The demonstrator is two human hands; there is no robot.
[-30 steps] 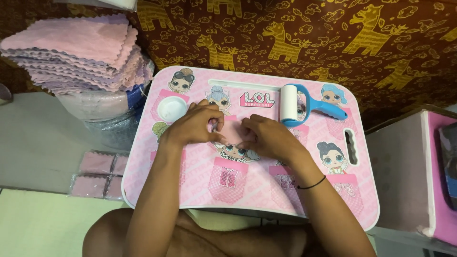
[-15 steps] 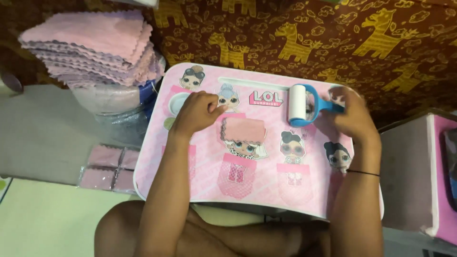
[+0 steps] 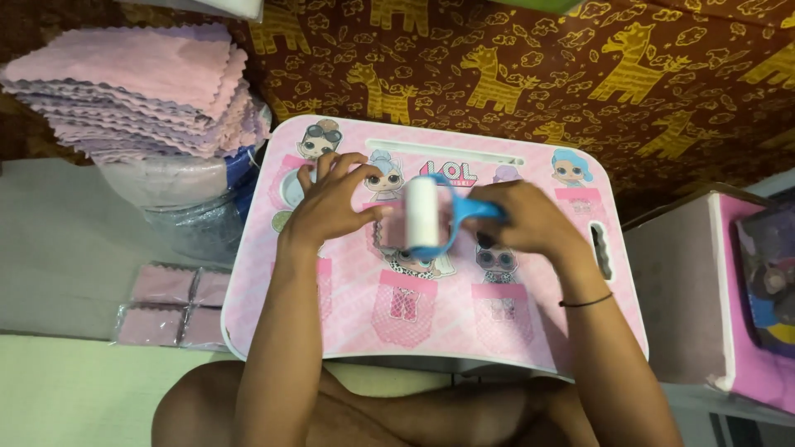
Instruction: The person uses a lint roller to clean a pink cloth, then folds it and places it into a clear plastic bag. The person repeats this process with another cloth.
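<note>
Moved from the tray's corner, right hand [image 3: 530, 217] grip holds lint roller [image 3: 421, 213] over pink cloth [image 3: 389, 236], left hand [image 3: 331, 203] flat.

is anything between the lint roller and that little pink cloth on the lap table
Nothing visible does. The lint roller, held in the right hand, sits right on the small pink cloth, while the left hand pins the cloth's left edge on the lap table.
</note>
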